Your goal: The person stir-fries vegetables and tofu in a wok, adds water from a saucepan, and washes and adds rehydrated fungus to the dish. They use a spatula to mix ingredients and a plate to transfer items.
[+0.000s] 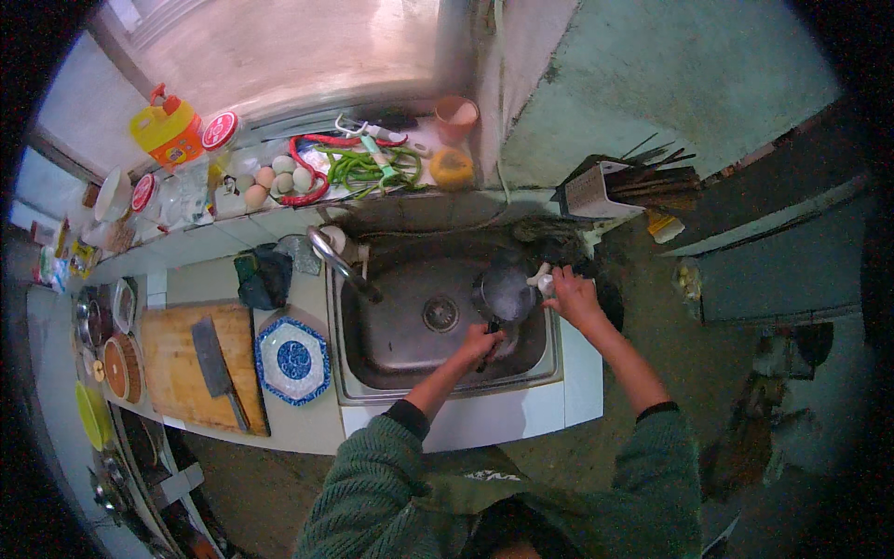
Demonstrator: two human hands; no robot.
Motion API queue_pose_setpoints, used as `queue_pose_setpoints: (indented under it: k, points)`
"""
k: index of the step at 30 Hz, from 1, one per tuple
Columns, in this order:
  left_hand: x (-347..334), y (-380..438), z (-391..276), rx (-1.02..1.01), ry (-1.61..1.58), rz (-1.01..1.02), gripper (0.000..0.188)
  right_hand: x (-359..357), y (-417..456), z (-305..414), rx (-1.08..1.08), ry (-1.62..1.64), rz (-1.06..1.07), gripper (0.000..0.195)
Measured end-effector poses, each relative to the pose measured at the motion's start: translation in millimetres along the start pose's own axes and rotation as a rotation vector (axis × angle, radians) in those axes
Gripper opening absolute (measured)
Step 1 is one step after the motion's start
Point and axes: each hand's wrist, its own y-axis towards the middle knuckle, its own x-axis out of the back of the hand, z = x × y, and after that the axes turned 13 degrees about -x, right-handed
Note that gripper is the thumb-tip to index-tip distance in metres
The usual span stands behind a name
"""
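Note:
My left hand (483, 342) grips the black handle of a small metal pan (508, 290). The pan is held over the right side of a stainless steel sink (398, 335), and its inside looks pale and wet. At the sink's right edge, the fingers of my right hand (574, 299) close around a small white object (544, 280). It may be a tap, but the blur leaves this unsettled. To the left, a curved metal faucet (339, 258) reaches over the basin. The drain strainer (441, 314) lies uncovered below the pan.
Left of the sink are a blue-and-white hexagonal plate (294, 360) and a wooden cutting board (167, 370) bearing a cleaver (213, 356). Eggs (283, 183), green chilies (353, 168) and a yellow detergent bottle (166, 129) line the ledge. A chopstick holder (599, 190) hangs at right.

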Motion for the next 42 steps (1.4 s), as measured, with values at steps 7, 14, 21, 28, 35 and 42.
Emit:
queue_pose_setpoints:
  k: [7,14,21,28,35,42]
  points:
    - [0,-8,-12,0.037,-0.114,-0.041,0.021,-5,0,0,0.067,0.059,-0.021,0.066]
    - [0,-13,-19,-0.004,-0.188,-0.078,0.02,5,9,3,0.068,0.19,-0.027,0.057]
    - [17,-10,-8,0.066,-0.059,-0.004,0.022,13,26,35,-0.45,0.335,0.289,0.071]
    - [-6,8,95,-0.245,0.003,-0.119,0.023,-102,55,1,-1.075,0.673,0.305,0.075]
    - [26,-85,152,-0.332,-0.112,-0.155,0.025,-47,33,54,-0.827,1.104,-0.087,0.046]
    - [93,-329,139,-0.231,-0.351,-0.357,0.027,-3,-11,167,-0.327,0.718,-0.261,0.045]
